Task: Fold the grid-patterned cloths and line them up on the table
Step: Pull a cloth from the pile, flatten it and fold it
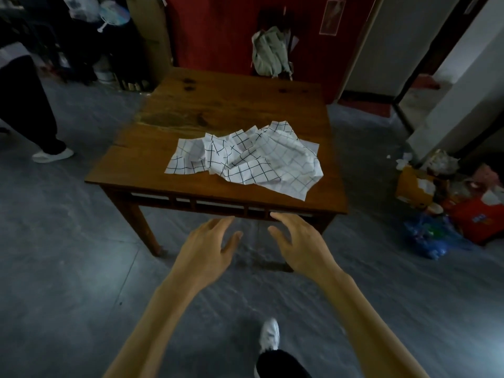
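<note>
Grid-patterned cloths (246, 158) lie in one crumpled, overlapping heap on the wooden table (218, 110), toward its near edge and spreading from the middle to near the right edge. How many cloths make up the heap cannot be told; all are white with dark grid lines, unfolded and creased, and one corner at the right reaches close to the near-right corner of the table. The far half of the tabletop shows bare, dark-stained wood.

Both hands hang in the air short of the near edge, touching nothing — the left hand (211, 248) and the right hand (298, 242) are side by side, backs up, fingers spread and loosely bent, thumbs pointing toward each other with a gap between them.

Below, the person's white shoe (270, 334) stands on the grey floor (68, 255). A pale bag (268, 51) hangs against the red wall (218, 28) beyond the far edge, and another person's leg (32, 110) stands at the left.
</note>
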The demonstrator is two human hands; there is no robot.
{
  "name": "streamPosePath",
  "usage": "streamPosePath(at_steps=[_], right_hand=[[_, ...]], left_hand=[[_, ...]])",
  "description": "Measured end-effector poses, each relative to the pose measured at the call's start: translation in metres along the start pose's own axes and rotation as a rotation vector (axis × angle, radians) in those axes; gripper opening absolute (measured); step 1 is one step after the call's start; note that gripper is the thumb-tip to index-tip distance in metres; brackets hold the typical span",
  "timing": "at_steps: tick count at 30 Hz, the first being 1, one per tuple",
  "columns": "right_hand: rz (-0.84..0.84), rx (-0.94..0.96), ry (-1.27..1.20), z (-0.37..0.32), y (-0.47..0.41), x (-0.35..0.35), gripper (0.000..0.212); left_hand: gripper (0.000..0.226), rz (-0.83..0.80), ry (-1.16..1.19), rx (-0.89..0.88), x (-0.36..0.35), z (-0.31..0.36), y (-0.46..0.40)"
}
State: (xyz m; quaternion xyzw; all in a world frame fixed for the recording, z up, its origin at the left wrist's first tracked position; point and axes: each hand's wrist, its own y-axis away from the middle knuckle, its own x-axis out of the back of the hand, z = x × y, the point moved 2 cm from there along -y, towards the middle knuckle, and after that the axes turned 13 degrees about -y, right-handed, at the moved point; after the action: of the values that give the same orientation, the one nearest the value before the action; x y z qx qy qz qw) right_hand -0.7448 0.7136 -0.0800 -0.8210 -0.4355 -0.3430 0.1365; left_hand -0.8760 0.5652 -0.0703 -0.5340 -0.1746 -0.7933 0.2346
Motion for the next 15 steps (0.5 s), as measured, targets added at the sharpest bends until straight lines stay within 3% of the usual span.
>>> streamPosePath(at_steps=[15], right_hand=[[-0.094,-0.043,-0.094,0.07,-0.229,0.021,0.046]], left_hand=[[0.047,-0.159,-0.134,-0.004,-0.031,-0.008,-0.23]])
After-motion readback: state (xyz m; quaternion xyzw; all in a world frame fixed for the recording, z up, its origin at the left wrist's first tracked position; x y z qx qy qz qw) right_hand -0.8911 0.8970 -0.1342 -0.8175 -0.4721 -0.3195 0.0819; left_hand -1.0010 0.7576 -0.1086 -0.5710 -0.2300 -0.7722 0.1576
